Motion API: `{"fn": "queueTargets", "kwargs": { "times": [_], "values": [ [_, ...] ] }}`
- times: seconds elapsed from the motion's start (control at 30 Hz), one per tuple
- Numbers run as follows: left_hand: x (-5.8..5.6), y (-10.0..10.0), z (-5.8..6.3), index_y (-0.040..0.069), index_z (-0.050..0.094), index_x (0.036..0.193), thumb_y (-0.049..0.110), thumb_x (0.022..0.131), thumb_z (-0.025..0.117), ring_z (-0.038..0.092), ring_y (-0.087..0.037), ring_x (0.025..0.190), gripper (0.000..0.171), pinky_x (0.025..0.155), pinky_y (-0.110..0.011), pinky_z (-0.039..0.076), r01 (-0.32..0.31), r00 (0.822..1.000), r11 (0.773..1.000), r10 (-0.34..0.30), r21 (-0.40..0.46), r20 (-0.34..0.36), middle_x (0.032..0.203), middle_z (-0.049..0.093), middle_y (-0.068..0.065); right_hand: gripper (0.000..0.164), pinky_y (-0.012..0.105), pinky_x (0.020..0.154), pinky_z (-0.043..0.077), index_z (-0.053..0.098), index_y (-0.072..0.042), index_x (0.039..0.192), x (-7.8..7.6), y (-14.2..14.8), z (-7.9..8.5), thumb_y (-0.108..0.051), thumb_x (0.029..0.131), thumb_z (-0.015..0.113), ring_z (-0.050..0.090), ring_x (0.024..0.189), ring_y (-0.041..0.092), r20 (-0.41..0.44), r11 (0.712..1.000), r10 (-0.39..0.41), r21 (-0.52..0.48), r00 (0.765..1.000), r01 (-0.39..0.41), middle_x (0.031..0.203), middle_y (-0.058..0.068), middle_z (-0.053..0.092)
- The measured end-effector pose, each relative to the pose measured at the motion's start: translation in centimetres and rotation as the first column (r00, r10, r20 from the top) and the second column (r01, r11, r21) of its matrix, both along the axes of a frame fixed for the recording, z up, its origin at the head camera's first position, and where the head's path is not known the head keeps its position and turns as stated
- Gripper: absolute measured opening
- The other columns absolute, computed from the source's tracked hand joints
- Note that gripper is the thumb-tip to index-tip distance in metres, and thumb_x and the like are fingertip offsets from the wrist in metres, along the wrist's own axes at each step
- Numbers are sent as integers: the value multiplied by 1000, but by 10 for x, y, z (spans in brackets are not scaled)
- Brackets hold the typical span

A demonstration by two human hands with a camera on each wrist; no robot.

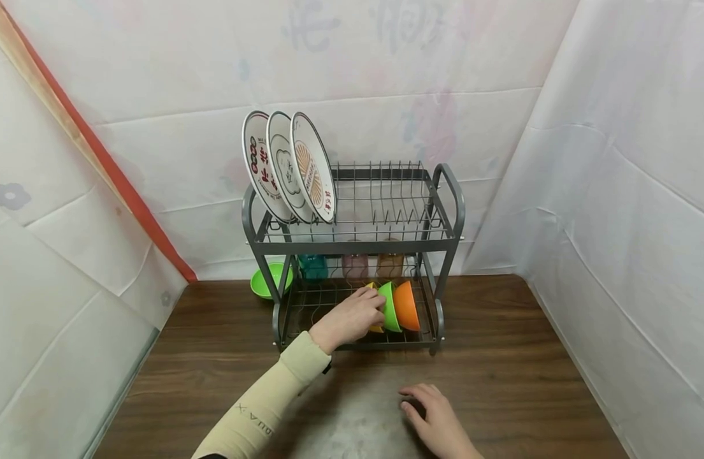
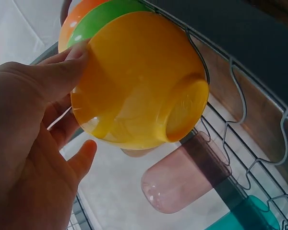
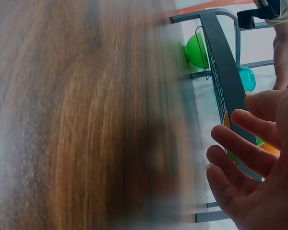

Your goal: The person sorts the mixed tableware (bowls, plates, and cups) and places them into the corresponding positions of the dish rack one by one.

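My left hand (image 1: 352, 317) reaches into the lower tier of the dish rack and pinches the rim of a yellow bowl (image 2: 139, 81). The bowl stands on its side in the wire slots. Right beside it a green bowl (image 1: 389, 307) and an orange bowl (image 1: 406, 306) stand tilted in the same row. Over the table in front of the rack, my right hand (image 1: 434, 417) holds nothing, its fingers loosely extended. In the head view my left hand hides most of the yellow bowl.
The two-tier dish rack (image 1: 352, 247) has three plates, one a white plate (image 1: 313, 169), upright at its top left. Behind the bowls are a teal cup (image 1: 313, 267), a pink cup (image 1: 355, 266) and an amber cup (image 1: 390, 266). Another green bowl (image 1: 262, 284) lies left of the rack.
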State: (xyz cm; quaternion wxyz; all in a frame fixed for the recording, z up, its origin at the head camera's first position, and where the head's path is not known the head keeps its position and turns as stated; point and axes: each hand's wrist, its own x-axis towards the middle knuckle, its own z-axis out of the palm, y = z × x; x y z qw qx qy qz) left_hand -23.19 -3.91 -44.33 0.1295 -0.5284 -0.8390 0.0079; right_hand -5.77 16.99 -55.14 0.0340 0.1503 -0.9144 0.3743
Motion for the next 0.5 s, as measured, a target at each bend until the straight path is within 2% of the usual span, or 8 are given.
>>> {"fn": "queueTargets", "kwargs": {
  "times": [0.13, 0.27, 0.37, 0.5],
  "values": [
    [2, 0, 0, 23, 77, 91, 22, 93, 73, 50, -17, 97, 4, 107, -38, 37, -12, 1000, 1000, 12, 14, 19, 94, 55, 5, 19, 42, 86, 51, 71, -13, 113, 0, 1, 2, -22, 98, 65, 60, 101, 14, -23, 1000, -15, 16, 1000, 16, 106, -8, 67],
    [5, -1, 1, 23, 77, 95, 29, 94, 71, 49, -17, 100, 9, 106, -36, 37, -18, 997, 999, 16, 34, 78, 97, 58, 6, 18, 42, 86, 51, 71, -13, 112, 0, 2, 3, -21, 97, 67, 59, 101, 14, -30, 999, -35, 18, 999, 36, 105, -9, 67],
    [8, -2, 2, 22, 77, 97, 30, 96, 69, 50, -16, 100, 11, 100, -35, 40, -7, 994, 998, 0, 68, 109, 100, 59, 6, 17, 41, 85, 51, 72, -13, 111, 0, 5, 4, -21, 96, 68, 59, 100, 12, -30, 998, -56, 21, 998, 57, 104, -10, 67],
    [14, -7, 2, 21, 76, 95, 28, 96, 69, 52, -16, 99, 10, 98, -33, 42, 18, 993, 990, -33, 137, 111, 100, 61, 5, 16, 40, 84, 52, 72, -14, 110, -2, 8, 5, -19, 95, 69, 59, 99, 11, -32, 996, -86, 13, 996, 87, 104, -11, 67]
  ]
}}
